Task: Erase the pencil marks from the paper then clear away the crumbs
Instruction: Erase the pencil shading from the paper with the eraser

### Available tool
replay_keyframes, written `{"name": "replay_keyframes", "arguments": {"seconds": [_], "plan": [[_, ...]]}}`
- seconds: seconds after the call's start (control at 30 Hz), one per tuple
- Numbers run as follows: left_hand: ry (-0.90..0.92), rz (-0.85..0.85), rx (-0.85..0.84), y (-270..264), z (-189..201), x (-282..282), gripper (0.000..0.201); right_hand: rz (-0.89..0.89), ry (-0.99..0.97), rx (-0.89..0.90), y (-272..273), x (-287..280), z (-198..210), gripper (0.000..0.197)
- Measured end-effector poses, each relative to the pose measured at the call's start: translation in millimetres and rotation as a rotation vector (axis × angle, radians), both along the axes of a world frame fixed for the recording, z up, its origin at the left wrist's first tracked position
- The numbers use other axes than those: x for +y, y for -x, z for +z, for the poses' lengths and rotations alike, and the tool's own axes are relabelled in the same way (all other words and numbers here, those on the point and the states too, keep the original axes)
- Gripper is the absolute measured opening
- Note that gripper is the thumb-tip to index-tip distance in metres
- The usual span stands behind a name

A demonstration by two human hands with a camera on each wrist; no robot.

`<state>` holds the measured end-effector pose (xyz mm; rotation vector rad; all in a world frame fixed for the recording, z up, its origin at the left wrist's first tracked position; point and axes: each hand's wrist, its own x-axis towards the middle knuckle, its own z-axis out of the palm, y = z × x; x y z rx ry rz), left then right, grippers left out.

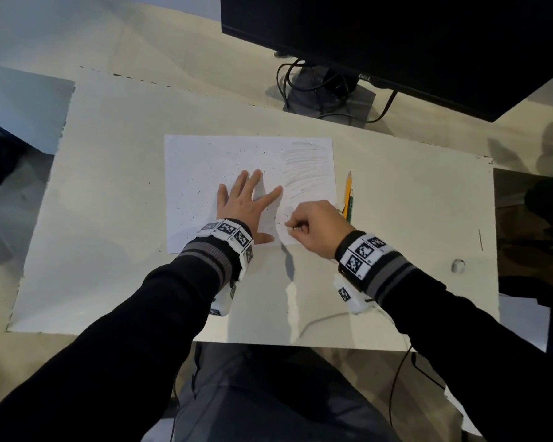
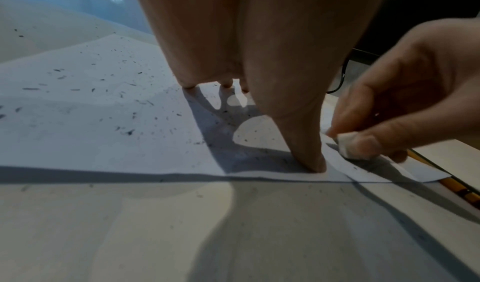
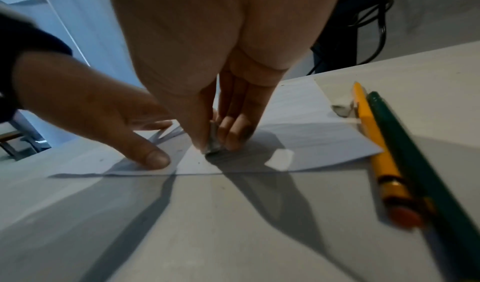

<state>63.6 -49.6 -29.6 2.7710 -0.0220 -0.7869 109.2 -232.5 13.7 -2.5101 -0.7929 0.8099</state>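
A white sheet of paper (image 1: 211, 164) lies flat on the table, with grey pencil strokes (image 1: 307, 167) down its right side and dark crumbs (image 1: 198, 189) scattered over its left and middle. My left hand (image 1: 246, 199) presses flat on the sheet with fingers spread; its thumb (image 2: 309, 155) pins the near edge. My right hand (image 1: 313, 228) pinches a small whitish eraser (image 2: 350, 144) between thumb and fingers and holds it down on the paper's near right corner (image 3: 324, 142). In the right wrist view the eraser (image 3: 214, 140) touches the sheet.
Two pencils, one yellow (image 1: 347, 193) and one green (image 1: 351, 207), lie just right of the paper. A black monitor (image 1: 428, 43) with stand and cables (image 1: 329, 90) is at the back. A small pale object (image 1: 457, 266) rests at the right of the white table (image 1: 109, 250).
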Motion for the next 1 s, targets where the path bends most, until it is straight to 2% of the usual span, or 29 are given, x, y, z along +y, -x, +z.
{"name": "replay_keyframes", "arguments": {"seconds": [0.07, 0.2, 0.37, 0.53, 0.67, 0.77, 0.87, 1.0], "plan": [[0.006, 0.002, -0.006, 1, -1, 0, 0.105, 0.003, 0.028, 0.006, -8, 1, 0, 0.009], [0.01, 0.032, -0.035, 4, -1, -5, 0.103, -0.085, -0.029, -0.092, -18, 3, -6, 0.01], [0.018, 0.042, -0.047, 6, 0, -7, 0.103, 0.006, -0.019, 0.001, 14, -16, 0, 0.005], [0.013, 0.041, -0.047, 6, 0, -7, 0.103, -0.069, -0.04, -0.058, -11, -3, -3, 0.009], [0.017, 0.044, -0.046, 6, 1, -7, 0.103, -0.079, -0.115, -0.045, 17, -17, -6, 0.003], [0.013, 0.052, -0.046, 6, 1, -8, 0.104, -0.04, -0.066, -0.011, 15, -19, -3, 0.004], [0.007, 0.062, -0.044, 5, 2, -9, 0.104, -0.118, -0.052, -0.087, 4, -12, -8, 0.011], [0.012, 0.069, -0.048, 6, 0, -9, 0.106, -0.167, -0.151, -0.073, 35, -21, -15, 0.006]]}}
